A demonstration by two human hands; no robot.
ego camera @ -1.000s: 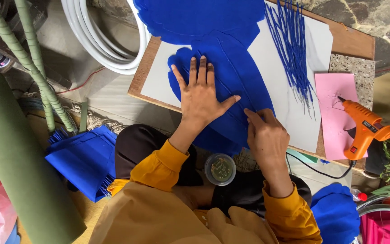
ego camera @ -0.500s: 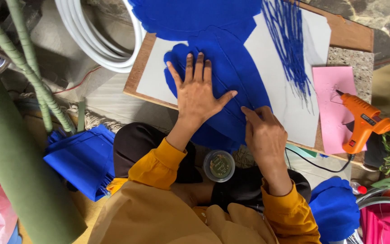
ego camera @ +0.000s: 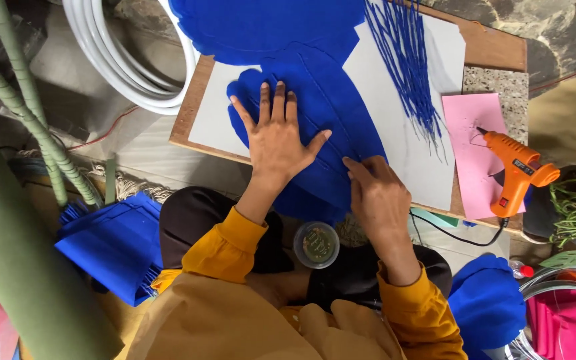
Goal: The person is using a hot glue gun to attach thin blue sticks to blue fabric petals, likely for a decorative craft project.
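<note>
The left hand [ego camera: 276, 137] lies flat and wide open on the blue felt piece [ego camera: 328, 113], fingers spread. The right hand [ego camera: 378, 193] is half curled, its fingertips pressing the felt's edge. The felt lies on a white sheet [ego camera: 428, 160] on the wooden board [ego camera: 491, 50]. An orange glue gun [ego camera: 518, 170] rests nearby on pink paper [ego camera: 471, 120].

This is a craft workplace on the floor. In the middle lies a wooden board [ego camera: 195, 100] with blue felt pieces [ego camera: 328, 107]; at right rests an orange glue gun [ego camera: 518, 170]; at left stand green wrapped rolls [ego camera: 28, 267] and coiled white tubing [ego camera: 121, 60].
</note>
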